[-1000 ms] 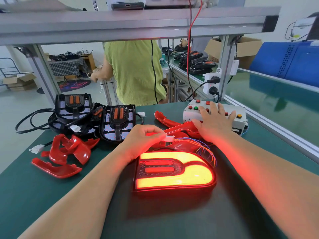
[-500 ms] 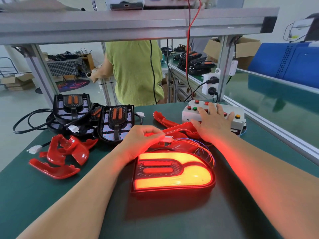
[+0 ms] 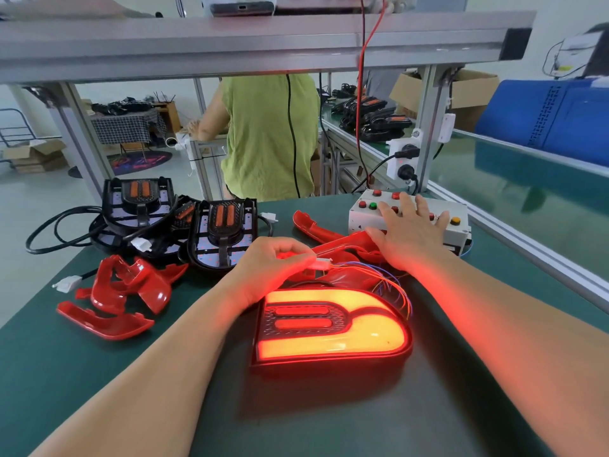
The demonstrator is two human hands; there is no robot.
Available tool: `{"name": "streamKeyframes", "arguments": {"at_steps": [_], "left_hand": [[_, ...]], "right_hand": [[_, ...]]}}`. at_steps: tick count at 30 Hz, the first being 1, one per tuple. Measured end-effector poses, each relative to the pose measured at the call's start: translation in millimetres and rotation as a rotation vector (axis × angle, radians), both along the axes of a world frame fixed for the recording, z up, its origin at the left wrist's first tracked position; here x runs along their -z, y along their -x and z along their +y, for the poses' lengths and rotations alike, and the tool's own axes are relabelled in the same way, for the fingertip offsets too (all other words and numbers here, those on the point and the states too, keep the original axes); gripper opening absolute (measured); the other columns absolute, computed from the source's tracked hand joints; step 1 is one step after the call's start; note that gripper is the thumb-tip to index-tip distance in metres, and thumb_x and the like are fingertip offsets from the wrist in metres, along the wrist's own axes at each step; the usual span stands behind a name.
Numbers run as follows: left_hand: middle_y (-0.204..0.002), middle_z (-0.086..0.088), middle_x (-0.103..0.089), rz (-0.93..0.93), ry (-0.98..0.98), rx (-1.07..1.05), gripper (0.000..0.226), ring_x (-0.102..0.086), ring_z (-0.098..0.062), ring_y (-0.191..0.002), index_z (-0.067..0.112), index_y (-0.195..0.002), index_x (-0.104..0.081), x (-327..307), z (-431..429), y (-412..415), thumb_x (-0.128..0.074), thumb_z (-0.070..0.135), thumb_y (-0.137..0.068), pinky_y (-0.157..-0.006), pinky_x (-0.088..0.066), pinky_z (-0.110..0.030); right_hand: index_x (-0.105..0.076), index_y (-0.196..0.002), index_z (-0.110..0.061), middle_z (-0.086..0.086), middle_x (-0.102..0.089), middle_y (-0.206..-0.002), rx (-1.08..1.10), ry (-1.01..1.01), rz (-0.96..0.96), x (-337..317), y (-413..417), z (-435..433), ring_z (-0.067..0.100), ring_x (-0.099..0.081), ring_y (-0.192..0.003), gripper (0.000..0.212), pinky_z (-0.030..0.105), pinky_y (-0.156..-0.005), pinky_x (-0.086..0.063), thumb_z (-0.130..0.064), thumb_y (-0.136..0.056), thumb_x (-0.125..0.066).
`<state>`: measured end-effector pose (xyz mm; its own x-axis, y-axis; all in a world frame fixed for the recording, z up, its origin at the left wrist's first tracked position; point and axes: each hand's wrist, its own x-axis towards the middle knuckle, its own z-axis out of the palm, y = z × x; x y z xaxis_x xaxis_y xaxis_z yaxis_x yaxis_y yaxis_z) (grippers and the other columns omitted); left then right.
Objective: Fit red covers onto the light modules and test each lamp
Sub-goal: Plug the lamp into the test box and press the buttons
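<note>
The covered lamp (image 3: pixel 333 328) glows on the bench (image 3: pixel 49 374) before us; our left hand (image 3: pixel 273 265), pinching its white connector (image 3: pixel 321 262), must hold steady while our right hand (image 3: pixel 412 239), lying flat on the button box (image 3: pixel 359 219), tries each button.

The right hand (image 3: pixel 412 239) lies over the control box (image 3: pixel 459 234) and hides several buttons; which one its fingers press cannot be told. The left hand (image 3: pixel 273 268) covers most of the white connector (image 3: pixel 322 263), perhaps joined to the thin wires (image 3: pixel 393 286). Both forearms run off the bottom edge. The overhead beam (image 3: pixel 230 44) hides the head of the person in green (image 3: pixel 267 136).
</note>
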<state>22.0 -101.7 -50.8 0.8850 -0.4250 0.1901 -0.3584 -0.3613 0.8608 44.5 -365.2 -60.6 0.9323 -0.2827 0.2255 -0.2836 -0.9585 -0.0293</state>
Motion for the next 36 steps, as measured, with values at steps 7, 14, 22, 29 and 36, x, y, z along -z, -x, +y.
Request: {"name": "streamKeyframes", "arguments": {"at_steps": [7,14,22,29,36], "left_hand": [[-0.086,-0.012,-0.074,0.012,0.032,0.001,0.006,-0.058,-0.012,-0.076,0.016,-0.087,-0.078,2.2,-0.6,-1.8,-0.072,0.018,-0.089,-0.077,-0.047,-0.031],[-0.088,-0.009,-0.075,-0.004,0.029,0.006,0.006,-0.061,-0.012,-0.076,0.019,-0.086,-0.078,4.2,1.5,-3.7,-0.073,0.02,-0.089,-0.08,-0.051,-0.032],[-0.09,-0.01,-0.075,-0.021,0.009,0.002,0.007,-0.06,-0.012,-0.078,0.022,-0.084,-0.078,2.8,1.6,-1.8,-0.073,0.02,-0.088,-0.083,-0.052,-0.038],[-0.089,-0.003,-0.075,-0.009,-0.028,-0.021,0.005,-0.064,-0.016,-0.08,0.033,-0.082,-0.078,-0.2,0.8,-0.5,-0.075,0.032,-0.085,-0.086,-0.053,-0.044],[-0.092,-0.011,-0.075,-0.004,-0.04,-0.025,0.007,-0.062,-0.018,-0.08,0.025,-0.084,-0.079,-3.5,0.1,2.7,-0.074,0.029,-0.087,-0.09,-0.051,-0.05]], "right_hand": [[-0.012,-0.157,-0.039,0.0,0.005,-0.168,-0.004,-0.011,0.016,-2.3,0.6,-0.9,0.029,0.007,-0.154,0.067,0.069,-0.116,-0.004,-0.065,-0.098,-0.029],[-0.015,-0.157,-0.038,0.001,0.002,-0.168,-0.006,-0.003,0.006,-3.2,0.9,-1.1,0.03,0.005,-0.154,0.066,0.069,-0.116,-0.004,-0.065,-0.098,-0.029],[-0.014,-0.156,-0.04,0.004,-0.004,-0.168,0.005,0.016,-0.002,3.2,2.9,-2.0,0.031,0.002,-0.154,0.064,0.067,-0.116,0.0,-0.066,-0.098,-0.025],[-0.018,-0.155,-0.04,0.003,-0.005,-0.168,0.002,0.005,-0.003,0.5,0.5,-0.5,0.031,0.001,-0.154,0.064,0.069,-0.115,-0.002,-0.065,-0.098,-0.031],[-0.016,-0.156,-0.04,0.0,-0.001,-0.168,0.011,-0.014,0.026,-3.7,-1.2,-0.4,0.03,0.003,-0.154,0.068,0.069,-0.115,-0.005,-0.068,-0.096,-0.033]]}}
